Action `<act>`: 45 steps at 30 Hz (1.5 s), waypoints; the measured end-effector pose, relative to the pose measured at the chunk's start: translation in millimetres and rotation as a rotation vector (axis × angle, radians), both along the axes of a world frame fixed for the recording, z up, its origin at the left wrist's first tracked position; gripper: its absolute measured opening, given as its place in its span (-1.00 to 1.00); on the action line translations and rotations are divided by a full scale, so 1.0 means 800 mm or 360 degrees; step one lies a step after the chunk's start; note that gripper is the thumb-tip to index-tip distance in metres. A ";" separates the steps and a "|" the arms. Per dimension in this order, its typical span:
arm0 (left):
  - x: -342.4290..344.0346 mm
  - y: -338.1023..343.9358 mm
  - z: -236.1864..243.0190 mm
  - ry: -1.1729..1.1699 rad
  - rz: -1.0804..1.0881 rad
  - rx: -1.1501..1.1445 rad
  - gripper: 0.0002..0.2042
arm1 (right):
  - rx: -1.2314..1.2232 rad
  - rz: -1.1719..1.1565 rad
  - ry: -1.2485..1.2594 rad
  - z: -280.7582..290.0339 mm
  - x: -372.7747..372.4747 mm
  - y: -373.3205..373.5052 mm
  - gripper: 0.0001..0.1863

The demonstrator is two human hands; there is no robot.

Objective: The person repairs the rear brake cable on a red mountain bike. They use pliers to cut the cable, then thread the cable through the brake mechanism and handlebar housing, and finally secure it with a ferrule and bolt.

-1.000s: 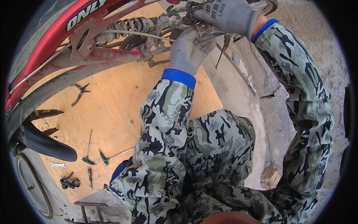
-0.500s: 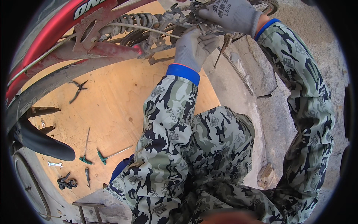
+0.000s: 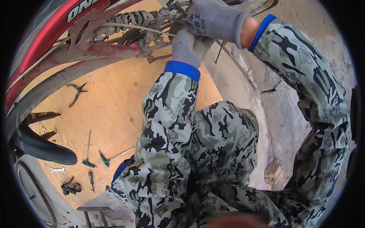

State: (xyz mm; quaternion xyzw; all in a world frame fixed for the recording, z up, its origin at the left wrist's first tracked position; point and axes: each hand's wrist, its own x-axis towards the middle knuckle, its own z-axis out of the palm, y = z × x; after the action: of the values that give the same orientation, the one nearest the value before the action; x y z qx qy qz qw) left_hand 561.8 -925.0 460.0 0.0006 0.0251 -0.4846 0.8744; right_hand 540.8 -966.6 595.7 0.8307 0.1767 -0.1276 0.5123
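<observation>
Plywood board (image 3: 114, 108): spreads left of my grip (image 3: 190, 47) and toward me
Pliers (image 3: 79, 90): dark, left of my grip, tips pointing right
T-handle tools (image 3: 105, 161): two, green-handled, left of my grip and much nearer me
Wrench (image 3: 58, 170): silver, farther left of my grip
Screwdriver (image 3: 91, 179): dark, left of my grip, just nearer me than the T-handle tools
Brownish block (image 3: 272, 173): right of my grip, nearer me
</observation>
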 end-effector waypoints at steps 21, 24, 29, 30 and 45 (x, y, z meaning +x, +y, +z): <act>-0.014 -0.009 -0.022 -0.0424 -0.0013 0.0082 -0.69 | 0.1208 -0.1048 -0.0438 0.063 -0.076 -0.054 -0.57; -0.005 -0.020 -0.032 -0.0340 -0.0079 0.0044 -0.72 | 0.1566 -0.0652 -0.0760 0.032 -0.132 -0.084 -0.69; 0.009 -0.030 -0.045 -0.0390 -0.0102 -0.0109 -0.76 | 0.3672 -0.1818 -0.0762 -0.108 -0.329 -0.111 -0.54; 0.006 -0.038 -0.042 -0.0429 -0.0092 -0.0092 -0.76 | 0.4288 -0.2069 -0.0835 -0.166 -0.373 -0.110 -0.47; 0.018 -0.023 -0.020 -0.0585 -0.0134 0.0107 -0.63 | 0.3607 -0.3948 -0.1677 -0.541 -0.540 -0.060 -0.49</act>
State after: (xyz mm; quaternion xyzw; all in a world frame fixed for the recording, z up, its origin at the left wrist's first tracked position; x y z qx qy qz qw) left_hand 576.3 -943.2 443.7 0.1195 -0.1189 -0.5113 0.8427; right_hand 109.0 -1014.4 162.6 -0.3268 0.6780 -0.0255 0.6580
